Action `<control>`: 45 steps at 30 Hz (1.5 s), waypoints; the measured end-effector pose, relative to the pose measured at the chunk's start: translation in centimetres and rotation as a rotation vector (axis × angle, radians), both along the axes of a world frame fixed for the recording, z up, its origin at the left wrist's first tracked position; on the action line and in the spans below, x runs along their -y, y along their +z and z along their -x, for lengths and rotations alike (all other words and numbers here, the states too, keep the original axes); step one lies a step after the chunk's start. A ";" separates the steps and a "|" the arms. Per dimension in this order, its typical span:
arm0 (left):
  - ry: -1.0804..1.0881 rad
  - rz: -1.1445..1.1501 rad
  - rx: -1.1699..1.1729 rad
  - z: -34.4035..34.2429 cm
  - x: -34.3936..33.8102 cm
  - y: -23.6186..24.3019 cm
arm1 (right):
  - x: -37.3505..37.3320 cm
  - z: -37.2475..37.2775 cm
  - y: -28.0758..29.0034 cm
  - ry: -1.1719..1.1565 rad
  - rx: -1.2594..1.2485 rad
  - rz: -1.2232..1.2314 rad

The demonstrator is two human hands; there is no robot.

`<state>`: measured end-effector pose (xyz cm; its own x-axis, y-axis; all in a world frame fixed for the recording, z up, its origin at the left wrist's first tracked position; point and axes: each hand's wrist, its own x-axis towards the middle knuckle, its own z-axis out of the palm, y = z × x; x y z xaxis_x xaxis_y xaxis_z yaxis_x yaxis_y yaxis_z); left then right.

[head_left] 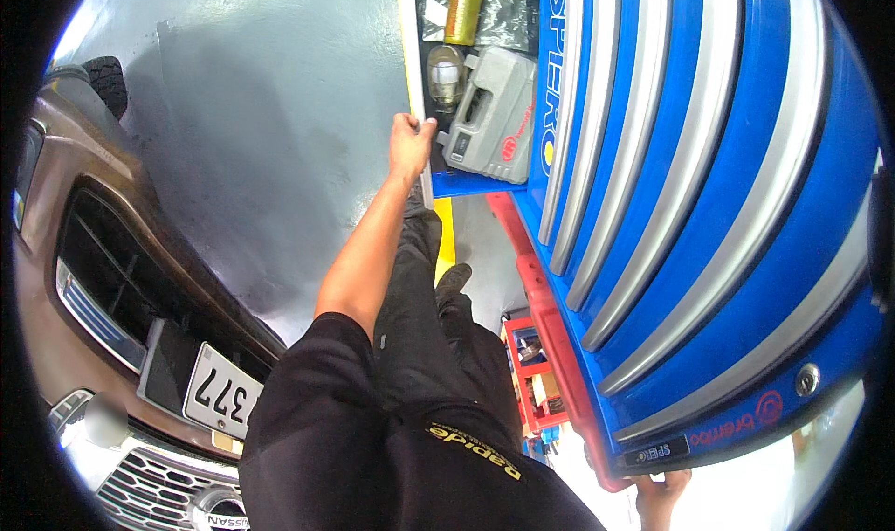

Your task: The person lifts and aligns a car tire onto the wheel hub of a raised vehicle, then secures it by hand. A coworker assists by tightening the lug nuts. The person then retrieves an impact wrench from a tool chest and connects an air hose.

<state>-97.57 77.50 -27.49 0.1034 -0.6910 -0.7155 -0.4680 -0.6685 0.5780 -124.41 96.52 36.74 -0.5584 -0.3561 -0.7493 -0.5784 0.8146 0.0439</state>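
An open drawer (471, 184) sticks out from a blue tool cabinet (643, 158) with long silver drawer pulls. My left hand (410, 147) is closed round the rim of this drawer at its near left corner. Just right of that hand, a grey plastic tool case (499, 111) lies in the drawer. Beside the case is a rounded glass-and-metal item (447, 76), its kind unclear. At lower right, my right hand (662, 496) holds the edge of the cabinet by its corner, with the fingertips partly hidden.
Farther back in the drawer lie a yellow-green canister (463, 9) and clear plastic wrapping (505, 13). A brown car's front end (140, 205) stands on my left. A red bumper strip (550, 326) runs along the cabinet, with a red shelf cart (531, 372) beside it.
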 end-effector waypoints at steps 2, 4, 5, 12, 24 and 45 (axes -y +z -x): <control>-0.087 -0.030 -0.008 2.9 0.1 1.5 | -0.7 -0.3 0.1 0.064 -0.044 0.017; -0.120 -0.045 -0.101 5.8 0.0 3.6 | -1.2 -0.3 -0.2 0.206 -0.069 0.123; -0.081 -0.087 -0.203 7.0 -0.6 4.0 | -0.9 -0.2 -0.4 0.230 -0.057 0.138; -0.255 -0.257 -0.654 14.9 -2.9 14.5 | -0.3 -1.1 -0.7 0.126 -0.108 0.105; -0.351 -0.064 -0.320 6.6 -1.9 14.7 | 0.5 -0.8 -1.1 0.160 -0.035 0.162; -0.532 0.195 0.166 -5.7 7.1 20.8 | 0.5 -0.9 -0.7 0.149 -0.050 0.227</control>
